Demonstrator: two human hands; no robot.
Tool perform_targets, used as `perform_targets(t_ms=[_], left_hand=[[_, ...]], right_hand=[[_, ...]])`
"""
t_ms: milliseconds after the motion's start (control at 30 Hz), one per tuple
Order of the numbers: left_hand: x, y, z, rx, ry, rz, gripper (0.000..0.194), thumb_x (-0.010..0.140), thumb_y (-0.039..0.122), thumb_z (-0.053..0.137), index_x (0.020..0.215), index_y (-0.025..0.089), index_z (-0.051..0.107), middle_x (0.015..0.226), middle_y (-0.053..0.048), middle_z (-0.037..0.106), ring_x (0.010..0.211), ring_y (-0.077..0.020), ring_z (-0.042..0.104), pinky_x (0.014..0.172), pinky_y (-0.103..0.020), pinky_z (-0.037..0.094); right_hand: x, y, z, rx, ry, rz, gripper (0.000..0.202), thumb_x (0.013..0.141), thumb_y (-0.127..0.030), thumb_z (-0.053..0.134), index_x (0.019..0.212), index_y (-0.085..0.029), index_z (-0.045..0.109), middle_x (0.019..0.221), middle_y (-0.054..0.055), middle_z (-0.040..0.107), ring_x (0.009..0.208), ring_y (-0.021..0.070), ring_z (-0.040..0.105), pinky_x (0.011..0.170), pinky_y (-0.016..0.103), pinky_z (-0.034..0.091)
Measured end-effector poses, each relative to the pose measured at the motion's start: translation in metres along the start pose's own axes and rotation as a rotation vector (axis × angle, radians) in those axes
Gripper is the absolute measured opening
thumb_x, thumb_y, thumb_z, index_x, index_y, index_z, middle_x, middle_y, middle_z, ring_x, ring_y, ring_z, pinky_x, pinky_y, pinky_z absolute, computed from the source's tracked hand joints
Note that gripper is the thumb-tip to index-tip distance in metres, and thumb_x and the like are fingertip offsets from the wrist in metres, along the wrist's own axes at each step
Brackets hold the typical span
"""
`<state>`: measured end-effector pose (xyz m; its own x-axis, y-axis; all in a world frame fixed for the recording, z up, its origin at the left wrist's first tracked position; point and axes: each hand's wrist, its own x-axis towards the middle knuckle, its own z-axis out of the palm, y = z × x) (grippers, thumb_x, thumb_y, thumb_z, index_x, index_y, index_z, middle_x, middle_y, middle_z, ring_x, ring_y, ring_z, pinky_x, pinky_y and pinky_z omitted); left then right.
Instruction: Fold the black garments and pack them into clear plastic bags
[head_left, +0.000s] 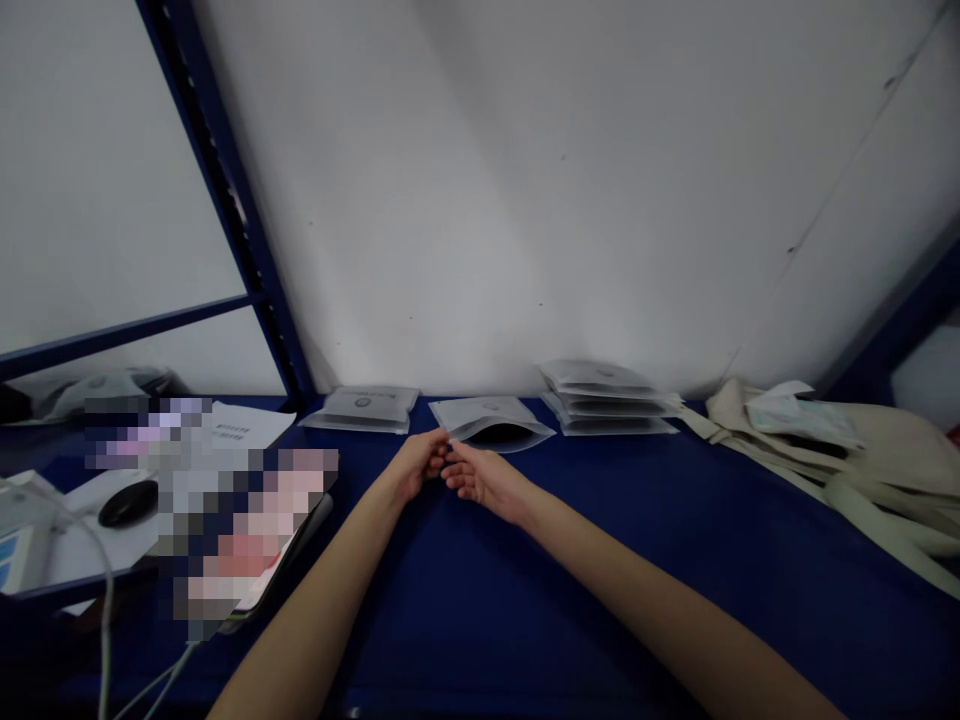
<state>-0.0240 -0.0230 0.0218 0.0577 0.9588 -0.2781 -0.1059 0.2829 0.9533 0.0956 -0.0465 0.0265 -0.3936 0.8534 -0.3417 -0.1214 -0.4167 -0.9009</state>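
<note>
at the middle of a dark blue flat tabletop [480, 600], near its back edge: one frosted, translucent plastic pouch [486, 408] with a small round grey mark, lying flat, its dark mouth gaping toward the person. long axis: left to right, roughly parallel to the pale grey wall [480, 200] behind.

left hand [420, 466]: fingers loosely bent, nothing visible in the grasp; placed just short of the pouch's left corner, so that the pouch lies beyond and to the right.

right hand [484, 478]: fingers part-spread, palm turned toward the left hand; the nearer of the two, directly before the mouth, the pouch straight beyond it. contact between fingertips and pouch: cannot tell.

left of the pouch: one closed frosted pouch with a dark round logo [367, 408], apart.

right: a stack of similar frosted pouches [611, 402], apart.

far right: crumpled beige fabric [900, 440].

far left: a black oval computer mouse [129, 504].
</note>
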Motion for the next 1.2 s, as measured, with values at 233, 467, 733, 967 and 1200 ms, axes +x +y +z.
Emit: perform_targets(t_ms=[233,467,733,967,1200], left_hand=[[-0.010,0.000,0.011,0.058,-0.025,0.030,0.020,0.068,0.021,0.048,0.050,0.016,0.040,0.042,0.008,0.034,0.033,-0.0015,0.025,0.037,-0.017,0.015],[-0.006,0.000,0.017,-0.124,0.095,0.068,0.018,0.065,0.014,0.046,0.050,0.017,0.035,0.039,0.009,0.028,0.032,-0.0013,0.021,0.035,-0.017,0.013],[0.000,0.008,0.000,-0.247,0.195,0.096,0.022,0.063,0.016,0.044,0.053,0.020,0.025,0.041,0.012,0.020,0.033,-0.0012,0.017,0.036,-0.017,0.010],[0.002,0.009,-0.013,-0.309,0.230,0.094,0.020,0.062,0.015,0.043,0.055,0.020,0.025,0.042,0.012,0.020,0.032,-0.0013,0.019,0.036,-0.016,0.011],[0.002,0.008,-0.011,-0.305,0.218,0.063,0.020,0.063,0.015,0.043,0.054,0.020,0.026,0.042,0.011,0.023,0.032,-0.0012,0.019,0.036,-0.016,0.011]], right_hand=[[0.004,-0.006,-0.007,0.221,0.061,0.066,0.029,0.092,-0.024,0.044,0.065,-0.014,0.052,0.047,-0.005,0.049,0.037,0.0028,0.046,0.036,0.012,0.038],[0.010,-0.011,-0.006,0.247,0.185,-0.007,0.030,0.089,-0.015,0.043,0.059,-0.014,0.047,0.045,-0.008,0.043,0.033,0.0004,0.036,0.032,0.011,0.031],[0.017,-0.025,-0.037,0.230,0.353,-0.091,0.026,0.084,-0.016,0.045,0.057,-0.015,0.047,0.043,-0.008,0.041,0.031,0.0015,0.031,0.031,0.014,0.028],[0.012,-0.042,-0.073,0.196,0.578,-0.223,0.021,0.077,-0.016,0.047,0.056,-0.016,0.045,0.041,-0.008,0.041,0.030,0.0018,0.030,0.032,0.014,0.028],[0.012,-0.045,-0.081,0.157,0.663,-0.270,0.019,0.075,-0.017,0.049,0.056,-0.017,0.046,0.039,-0.008,0.042,0.030,0.0026,0.032,0.032,0.015,0.030]])
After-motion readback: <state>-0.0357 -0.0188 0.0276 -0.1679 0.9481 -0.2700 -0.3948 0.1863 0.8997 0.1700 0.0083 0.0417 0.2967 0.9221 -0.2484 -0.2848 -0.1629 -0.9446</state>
